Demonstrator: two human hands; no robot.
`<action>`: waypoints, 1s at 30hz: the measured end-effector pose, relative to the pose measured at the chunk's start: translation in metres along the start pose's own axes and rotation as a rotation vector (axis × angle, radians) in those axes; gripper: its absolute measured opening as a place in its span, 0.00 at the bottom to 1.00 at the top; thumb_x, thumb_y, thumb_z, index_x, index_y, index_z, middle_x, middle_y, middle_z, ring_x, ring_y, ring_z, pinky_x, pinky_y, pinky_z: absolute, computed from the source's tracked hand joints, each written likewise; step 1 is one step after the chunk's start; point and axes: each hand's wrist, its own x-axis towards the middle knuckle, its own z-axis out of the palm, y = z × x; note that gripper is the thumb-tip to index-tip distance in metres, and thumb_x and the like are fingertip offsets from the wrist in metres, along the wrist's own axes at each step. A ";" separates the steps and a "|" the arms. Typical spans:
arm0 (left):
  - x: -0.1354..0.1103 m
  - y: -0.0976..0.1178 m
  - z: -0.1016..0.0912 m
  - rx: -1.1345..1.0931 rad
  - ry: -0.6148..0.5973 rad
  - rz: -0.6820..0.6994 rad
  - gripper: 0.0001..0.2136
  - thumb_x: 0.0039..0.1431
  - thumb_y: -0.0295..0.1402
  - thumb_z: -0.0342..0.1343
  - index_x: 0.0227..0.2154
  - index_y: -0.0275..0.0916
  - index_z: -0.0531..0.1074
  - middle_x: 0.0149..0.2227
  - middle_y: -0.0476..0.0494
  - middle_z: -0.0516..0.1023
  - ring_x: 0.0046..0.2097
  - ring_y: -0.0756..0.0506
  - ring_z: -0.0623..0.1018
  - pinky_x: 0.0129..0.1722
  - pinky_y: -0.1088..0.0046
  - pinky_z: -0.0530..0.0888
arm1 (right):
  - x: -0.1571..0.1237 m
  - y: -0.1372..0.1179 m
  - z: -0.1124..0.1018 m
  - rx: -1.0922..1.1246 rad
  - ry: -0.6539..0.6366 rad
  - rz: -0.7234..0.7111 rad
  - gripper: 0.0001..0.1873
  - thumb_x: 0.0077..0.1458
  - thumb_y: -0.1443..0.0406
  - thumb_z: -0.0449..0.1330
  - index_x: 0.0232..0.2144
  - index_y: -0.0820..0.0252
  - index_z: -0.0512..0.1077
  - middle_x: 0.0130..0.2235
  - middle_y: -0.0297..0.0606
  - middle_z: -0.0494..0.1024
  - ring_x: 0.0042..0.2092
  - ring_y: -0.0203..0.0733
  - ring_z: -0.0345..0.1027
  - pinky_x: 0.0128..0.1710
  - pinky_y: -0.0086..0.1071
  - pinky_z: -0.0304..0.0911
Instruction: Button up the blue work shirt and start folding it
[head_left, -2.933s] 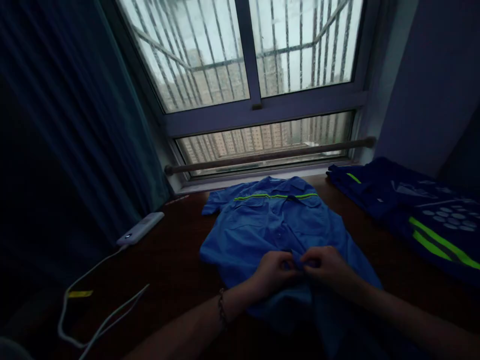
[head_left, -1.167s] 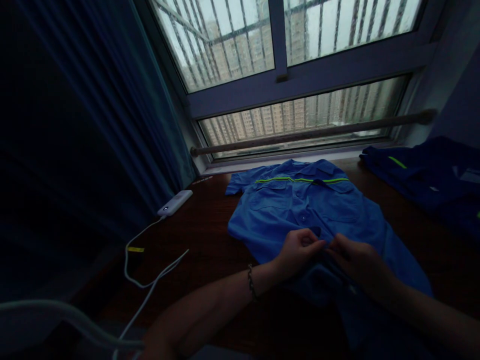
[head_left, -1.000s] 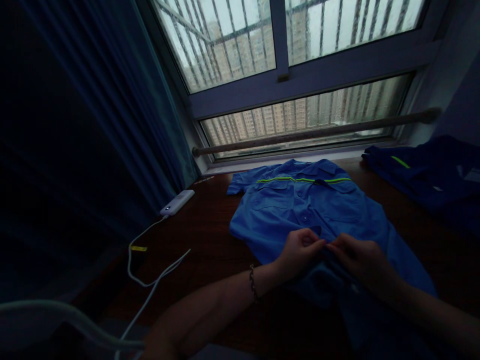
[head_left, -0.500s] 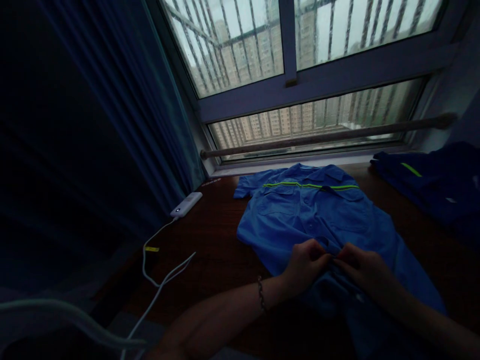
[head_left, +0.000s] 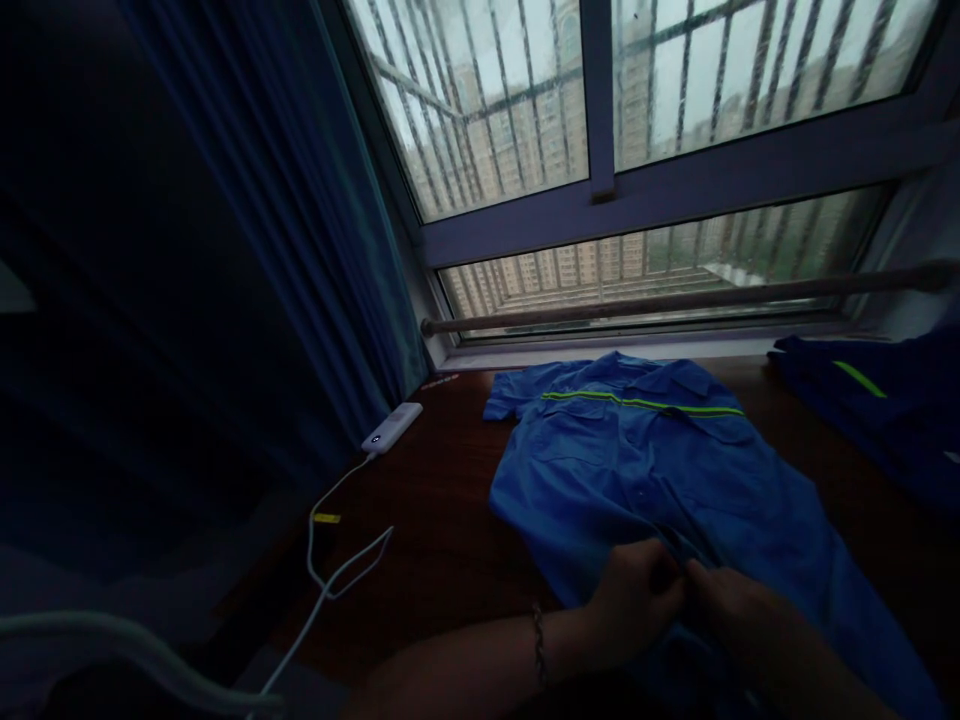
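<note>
A blue short-sleeved work shirt (head_left: 570,480) with a yellow-green stripe across the chest lies spread on a dark wooden surface, its collar toward the window. Both hands pinch its front opening, low on the button line. My left hand (head_left: 637,595), with a chain bracelet at the wrist, is closed on the cloth edge. Close beside it, almost touching, my right hand (head_left: 739,610) is closed on the same front edge. Whether a button sits between the fingertips is too dark to make out. The shirt's lower part falls into shadow under the forearms.
A darker blue folded garment (head_left: 892,410) with a yellow-green strip lies at the right. On the left are a white power bank (head_left: 392,428) and a looped white cable (head_left: 324,590). Behind stand a window with a rail (head_left: 675,300) and a blue curtain (head_left: 300,220).
The view has tilted up a little, so everything sits lower in the picture. Both hands have moved slightly down the shirt front, still pinching the cloth.
</note>
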 end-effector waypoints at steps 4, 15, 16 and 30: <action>0.002 0.001 -0.002 -0.073 0.004 -0.072 0.04 0.48 0.30 0.52 0.23 0.34 0.65 0.22 0.51 0.66 0.25 0.54 0.64 0.23 0.80 0.59 | 0.003 0.001 -0.006 0.086 -0.080 0.013 0.16 0.47 0.76 0.44 0.35 0.61 0.66 0.26 0.37 0.72 0.27 0.37 0.67 0.26 0.27 0.61; 0.001 0.005 0.000 -0.074 0.027 -0.122 0.04 0.45 0.29 0.53 0.25 0.35 0.66 0.23 0.51 0.66 0.25 0.53 0.64 0.23 0.79 0.59 | 0.004 0.002 -0.015 0.556 -0.136 0.263 0.13 0.55 0.61 0.46 0.27 0.55 0.69 0.26 0.38 0.72 0.28 0.38 0.66 0.28 0.28 0.63; 0.002 0.005 0.000 -0.065 0.025 -0.112 0.04 0.45 0.29 0.52 0.25 0.35 0.66 0.23 0.51 0.66 0.25 0.53 0.64 0.23 0.79 0.59 | 0.005 0.002 -0.016 0.608 -0.126 0.318 0.13 0.54 0.60 0.47 0.26 0.55 0.69 0.26 0.37 0.72 0.27 0.38 0.66 0.27 0.27 0.63; 0.011 -0.002 -0.010 -0.301 -0.068 -0.334 0.08 0.44 0.32 0.54 0.27 0.35 0.64 0.22 0.49 0.68 0.24 0.51 0.68 0.24 0.75 0.65 | 0.005 -0.008 -0.044 0.963 -0.115 0.764 0.15 0.40 0.53 0.59 0.29 0.54 0.73 0.31 0.39 0.76 0.33 0.47 0.70 0.27 0.31 0.67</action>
